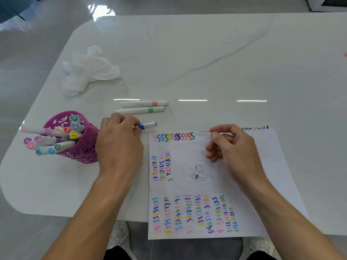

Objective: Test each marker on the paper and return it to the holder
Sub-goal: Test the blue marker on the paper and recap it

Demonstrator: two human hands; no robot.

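Paper (262, 166) lies nearest, its near edge hanging over the table (206, 53) edge. It is already crowded with test squiggles: several columns along the near side, three short columns at its left side, a row of S-marks along the far edge, and a faint pencil sketch in the middle. More strokes peek out from a sheet under the far edge.

The right hand (232, 149) rests on the paper's far half. Its fingers are curled in and the thumb lies against the forefinger; nothing shows between them, though something small could be hidden there.

Just off the paper's far left corner, the left hand (120, 145) has its fingers closed on a blue marker (148, 125), which lies flat with its blue end pointing towards the paper.

Left of that hand stands the purple holder (86, 145), holding about a dozen capped markers (56, 147) that lean away from the paper.

Beyond the paper's far left corner lie two white markers side by side, one pink-banded (144, 103), one green-banded (140, 110). A crumpled tissue (88, 70) sits farther off, to the left.

By the many marks, testing looks well along. The blue marker and the two loose ones are not in the holder, and whether they have been tested I cannot tell.
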